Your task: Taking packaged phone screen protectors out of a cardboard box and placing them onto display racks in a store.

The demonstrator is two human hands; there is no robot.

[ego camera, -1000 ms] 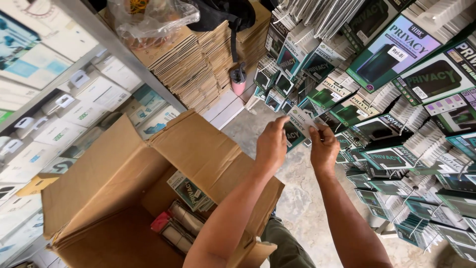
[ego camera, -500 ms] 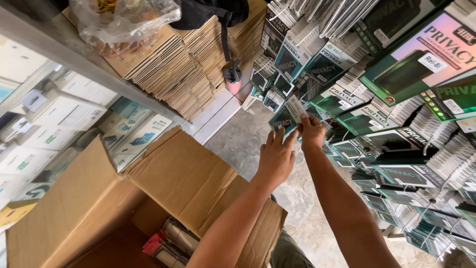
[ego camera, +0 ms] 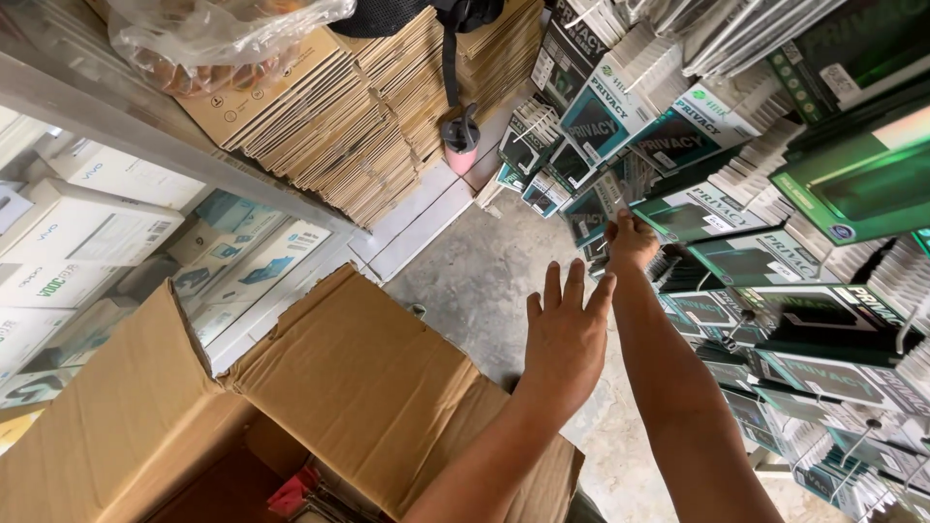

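Right hand (ego camera: 632, 242) grip pinching flat glossy packet (ego camera: 620, 199) | left hand (ego camera: 565, 334) grip wide, empty

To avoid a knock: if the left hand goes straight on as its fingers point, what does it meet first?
Probably the hanging dark green flat packets beside the right hand; depth is unclear.

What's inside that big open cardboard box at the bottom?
Inside the cardboard box, only a red packet and some dark packet edges show at the bottom. Its flaps and the frame edge hide the rest.
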